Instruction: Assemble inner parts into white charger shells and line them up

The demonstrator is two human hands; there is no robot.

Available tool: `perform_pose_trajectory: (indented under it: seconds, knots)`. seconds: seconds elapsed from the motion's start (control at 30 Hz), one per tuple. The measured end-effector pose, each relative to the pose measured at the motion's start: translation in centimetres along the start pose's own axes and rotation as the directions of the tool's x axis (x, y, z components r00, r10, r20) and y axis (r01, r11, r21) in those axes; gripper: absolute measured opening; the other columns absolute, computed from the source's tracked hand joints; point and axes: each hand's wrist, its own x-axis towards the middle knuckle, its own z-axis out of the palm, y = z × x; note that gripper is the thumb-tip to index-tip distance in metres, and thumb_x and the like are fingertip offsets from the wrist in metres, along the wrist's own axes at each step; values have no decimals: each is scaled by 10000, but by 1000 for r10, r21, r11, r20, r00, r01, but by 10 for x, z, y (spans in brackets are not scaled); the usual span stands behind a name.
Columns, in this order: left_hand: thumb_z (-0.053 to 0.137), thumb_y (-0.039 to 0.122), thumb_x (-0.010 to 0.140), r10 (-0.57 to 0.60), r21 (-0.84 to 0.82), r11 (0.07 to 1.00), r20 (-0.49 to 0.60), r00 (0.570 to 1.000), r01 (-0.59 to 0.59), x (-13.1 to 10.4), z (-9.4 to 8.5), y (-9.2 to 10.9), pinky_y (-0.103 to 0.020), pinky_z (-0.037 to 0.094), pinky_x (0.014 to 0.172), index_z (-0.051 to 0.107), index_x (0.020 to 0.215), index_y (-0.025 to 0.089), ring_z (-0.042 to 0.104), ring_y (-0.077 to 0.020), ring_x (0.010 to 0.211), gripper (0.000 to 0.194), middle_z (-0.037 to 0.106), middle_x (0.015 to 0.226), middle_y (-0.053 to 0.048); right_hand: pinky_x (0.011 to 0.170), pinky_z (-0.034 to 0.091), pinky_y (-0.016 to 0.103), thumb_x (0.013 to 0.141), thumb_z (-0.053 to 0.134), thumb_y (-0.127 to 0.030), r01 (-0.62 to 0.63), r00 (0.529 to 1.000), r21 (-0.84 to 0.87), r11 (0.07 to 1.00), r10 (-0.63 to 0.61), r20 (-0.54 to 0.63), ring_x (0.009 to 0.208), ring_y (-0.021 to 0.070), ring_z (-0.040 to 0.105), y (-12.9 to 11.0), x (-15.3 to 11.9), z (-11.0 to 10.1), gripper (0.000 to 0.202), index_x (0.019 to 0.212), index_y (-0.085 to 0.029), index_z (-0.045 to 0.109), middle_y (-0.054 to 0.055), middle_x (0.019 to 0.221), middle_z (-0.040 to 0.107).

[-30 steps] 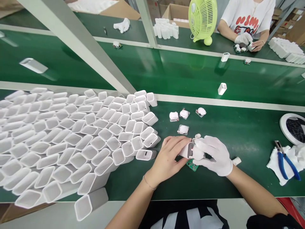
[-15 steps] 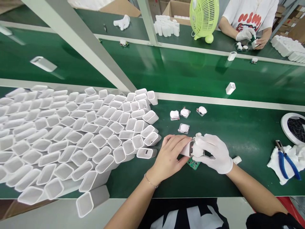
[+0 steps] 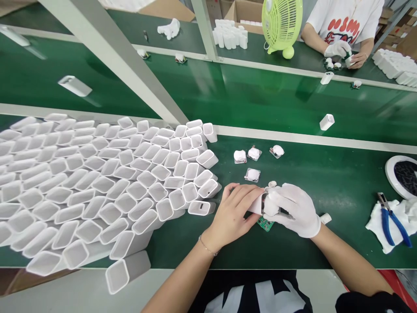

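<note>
My bare left hand (image 3: 232, 211) is closed around a white plastic housing (image 3: 256, 205) whose open end points right. In a white glove, my right hand (image 3: 296, 209) pinches a circuit board assembly with a white puffy lump (image 3: 271, 207) at the housing's mouth. How far the assembly sits inside is hidden by my fingers. Below my hands, part of a green circuit board (image 3: 266, 224) shows on the table. Just beyond them lies a board with a white lump (image 3: 252, 174), near several similar ones (image 3: 240, 156).
Many open white housings (image 3: 125, 203) stand packed on the left. Blue-handled pliers (image 3: 391, 219) lie on a white cloth (image 3: 374, 227) at right, near a round white-rimmed object (image 3: 394, 176). Beyond runs a green conveyor belt (image 3: 254, 102); across it are a green fan (image 3: 282, 26) and a co-worker (image 3: 342, 26).
The housings and boards on the conveyor belt have moved right, and another board shows by the post. My hands keep nearly the same hold; the whole view has shifted slightly.
</note>
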Motion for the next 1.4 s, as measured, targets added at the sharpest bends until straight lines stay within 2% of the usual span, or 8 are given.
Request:
perform_pose_trajectory:
  seconds: [0.3,0.53,0.6,0.67,0.77,0.9,1.13,1.4]
  knots:
    - [476,133,828,-4,3,1000,2,1000,4,0,0,1,-392,346,918,444,1207,179,597,-199,956,383,633,1060,-89,579,306,260,835,606,-200,-3,998,9,1000,3,55,594,119,331,-2,3,-2,166,702,-175,509,2,683,534]
    - [506,146,842,-9,-55,998,2,1000,9,0,3,2,-392,353,919,433,1202,170,580,-194,953,369,622,1057,-87,696,431,294,893,511,-456,-90,995,116,989,85,43,775,161,539,0,-4,2,320,1000,-167,598,71,908,624]
    - [565,206,852,-27,-118,993,2,1000,27,0,4,3,-374,373,912,439,1199,173,551,-202,1006,371,611,1075,-89,834,467,335,905,394,-583,-323,946,422,847,299,125,971,190,579,-1,-5,2,541,1250,-182,508,111,1146,586]
    - [610,237,840,-40,-160,986,11,999,41,0,4,5,-358,387,904,442,1210,180,508,-212,1067,410,604,1094,-86,933,454,362,905,368,-604,-555,825,647,522,443,351,1112,202,551,-2,-5,1,631,1395,-206,370,118,1290,512]
    - [631,223,826,-34,-194,980,23,999,38,0,6,8,-350,391,897,434,1236,190,480,-212,1085,456,601,1103,-78,945,456,354,845,526,-561,-710,685,674,202,418,596,1137,209,536,-2,-7,3,699,1415,-193,357,100,1235,554]
    - [641,188,815,-46,-217,975,26,999,50,-1,9,10,-339,377,890,430,1241,197,484,-198,1060,475,595,1133,-72,893,481,337,820,599,-460,-754,625,639,153,467,626,1038,192,570,0,-10,9,657,1369,-157,406,90,1128,596]
    - [615,177,837,-43,-206,977,40,998,50,-1,13,8,-325,344,903,435,1226,197,480,-181,1072,429,592,1192,-44,905,465,346,838,547,-339,-813,570,495,306,592,570,1040,205,570,-5,-7,9,368,1169,-180,548,64,1101,612]
    - [644,198,823,-6,-215,977,35,999,13,0,15,8,-343,326,890,427,1248,200,493,-189,1038,478,605,1176,-51,828,484,324,790,593,-303,-797,558,595,107,507,657,937,166,564,-2,-5,6,562,1306,-156,422,59,1033,577]
